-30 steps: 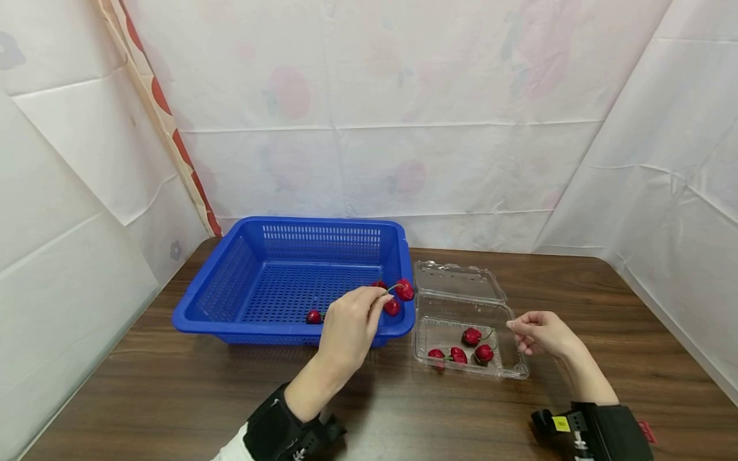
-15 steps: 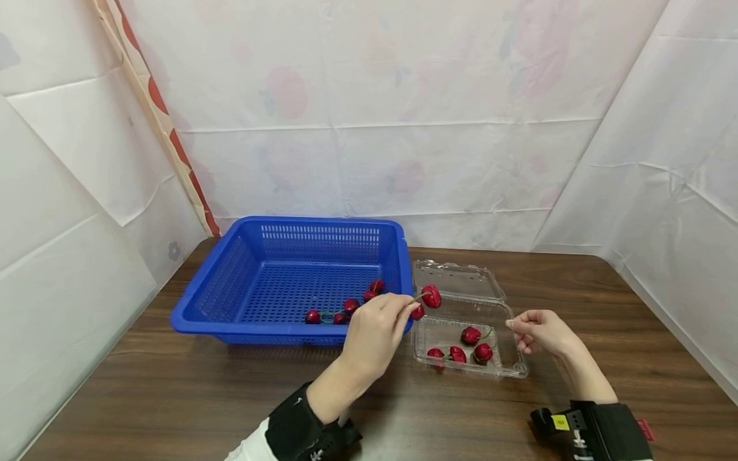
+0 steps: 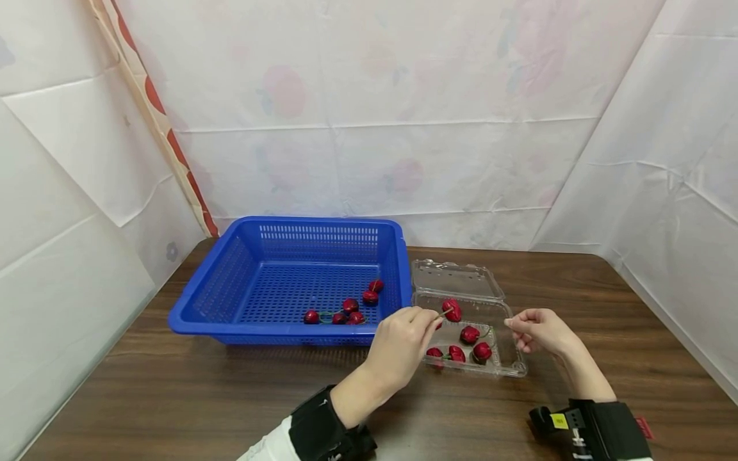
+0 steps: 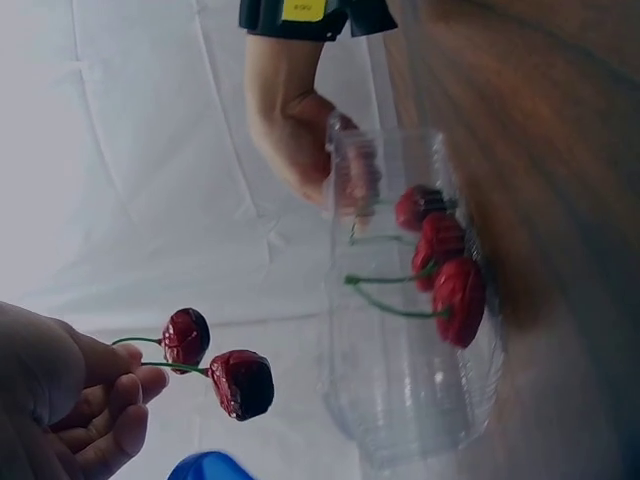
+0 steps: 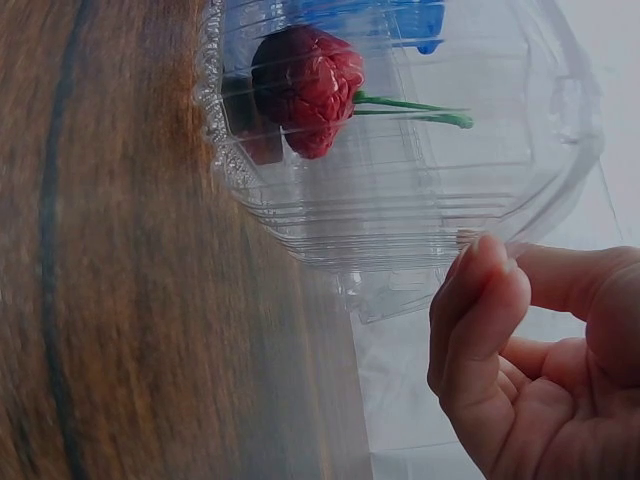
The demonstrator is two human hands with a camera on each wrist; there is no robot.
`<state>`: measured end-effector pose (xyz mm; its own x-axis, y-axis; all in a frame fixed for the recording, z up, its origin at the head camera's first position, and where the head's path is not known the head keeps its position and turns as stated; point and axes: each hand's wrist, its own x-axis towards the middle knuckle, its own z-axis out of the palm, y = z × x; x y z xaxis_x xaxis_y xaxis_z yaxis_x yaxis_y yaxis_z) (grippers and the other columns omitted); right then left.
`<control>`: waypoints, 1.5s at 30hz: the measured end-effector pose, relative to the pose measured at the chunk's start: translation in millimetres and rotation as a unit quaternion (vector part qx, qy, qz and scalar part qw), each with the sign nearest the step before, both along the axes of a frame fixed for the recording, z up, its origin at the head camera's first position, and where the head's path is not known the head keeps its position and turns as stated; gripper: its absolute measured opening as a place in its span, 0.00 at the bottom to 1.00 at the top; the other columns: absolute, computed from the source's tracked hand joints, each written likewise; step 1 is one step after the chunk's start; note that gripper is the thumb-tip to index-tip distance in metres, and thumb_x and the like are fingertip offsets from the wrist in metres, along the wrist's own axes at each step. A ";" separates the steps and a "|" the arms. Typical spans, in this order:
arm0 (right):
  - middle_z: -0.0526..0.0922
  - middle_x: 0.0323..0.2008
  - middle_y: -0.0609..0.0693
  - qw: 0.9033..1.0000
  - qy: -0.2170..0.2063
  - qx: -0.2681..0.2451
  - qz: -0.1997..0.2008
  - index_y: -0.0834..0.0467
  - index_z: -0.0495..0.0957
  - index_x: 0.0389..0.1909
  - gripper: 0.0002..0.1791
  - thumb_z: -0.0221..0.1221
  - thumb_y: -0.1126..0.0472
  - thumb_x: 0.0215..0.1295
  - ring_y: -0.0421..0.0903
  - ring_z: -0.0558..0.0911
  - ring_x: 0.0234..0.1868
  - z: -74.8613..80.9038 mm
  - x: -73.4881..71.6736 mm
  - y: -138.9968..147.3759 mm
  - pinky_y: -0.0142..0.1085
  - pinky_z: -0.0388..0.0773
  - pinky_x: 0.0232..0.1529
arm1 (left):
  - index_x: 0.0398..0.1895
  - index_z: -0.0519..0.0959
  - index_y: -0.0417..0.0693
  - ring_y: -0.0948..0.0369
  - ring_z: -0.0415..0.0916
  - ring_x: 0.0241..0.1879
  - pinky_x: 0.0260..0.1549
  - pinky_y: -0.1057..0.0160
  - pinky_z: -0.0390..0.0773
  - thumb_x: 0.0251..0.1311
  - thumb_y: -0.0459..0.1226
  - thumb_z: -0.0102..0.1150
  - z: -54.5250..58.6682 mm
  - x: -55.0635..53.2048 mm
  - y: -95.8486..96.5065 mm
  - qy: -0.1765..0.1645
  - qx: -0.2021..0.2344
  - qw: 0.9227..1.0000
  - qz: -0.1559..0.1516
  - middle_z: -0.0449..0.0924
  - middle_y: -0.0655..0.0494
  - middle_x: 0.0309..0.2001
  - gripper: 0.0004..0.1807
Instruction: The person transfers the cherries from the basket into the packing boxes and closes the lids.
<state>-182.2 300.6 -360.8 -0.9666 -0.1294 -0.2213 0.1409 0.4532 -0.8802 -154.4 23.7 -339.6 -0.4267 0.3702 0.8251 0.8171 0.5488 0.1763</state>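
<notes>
My left hand (image 3: 403, 346) pinches the green stems of a pair of red cherries (image 4: 242, 384). The two fruits hang free from the fingertips, over the left side of an open clear plastic clamshell box (image 3: 515, 369). Several more cherries (image 3: 482, 353) with green stems lie inside that box, toward its front. On the box's right side, my right hand (image 3: 542, 333) pinches the rim between thumb and fingers, seen closely in the right wrist view. In the head view, the left hand partly covers the box's left edge and one held cherry.
A blue perforated plastic basket (image 3: 271, 334) stands left of the box, close beside it. Several cherries (image 3: 350, 305) lie in its front right part. The box's lid (image 3: 458, 282) lies folded back. Pale printed sheets (image 3: 357, 128) enclose the wooden table (image 3: 173, 397) behind and at the sides.
My left hand has moved right, carrying the pair of cherries from above the basket's right rim to over the clear box. The right hand stays at the box's rim.
</notes>
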 end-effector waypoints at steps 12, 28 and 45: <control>0.72 0.18 0.49 1.000 -0.001 -0.001 0.000 0.73 0.67 0.33 0.14 0.51 0.62 0.62 0.38 0.73 0.17 0.3 0.4 0.0 0.32 0.74 0.20 | 0.22 0.79 0.45 0.65 0.76 0.21 0.20 0.70 0.75 0.52 0.34 0.60 -9.8 1.4 18.3 -0.006 -0.080 0.996 0.045 0.78 0.58 0.22 0.04; 0.72 0.18 0.49 1.000 -0.003 -0.003 0.000 0.71 0.68 0.31 0.12 0.51 0.62 0.62 0.38 0.73 0.17 -0.3 -0.1 0.9 0.32 0.74 0.21 | 0.12 0.74 0.51 0.65 0.72 0.14 0.10 0.70 0.70 0.43 0.28 0.61 -17.4 2.1 39.1 -0.022 -0.234 0.958 0.162 0.75 0.61 0.16 0.11; 0.73 0.18 0.49 1.000 -0.005 -0.004 -0.002 0.70 0.68 0.31 0.12 0.52 0.62 0.62 0.38 0.73 0.17 -0.8 0.1 0.6 0.32 0.74 0.20 | 0.10 0.75 0.55 0.68 0.68 0.12 0.09 0.70 0.68 0.44 0.32 0.61 -23.8 -5.8 58.5 -0.082 -0.285 0.941 0.166 0.70 0.64 0.13 0.12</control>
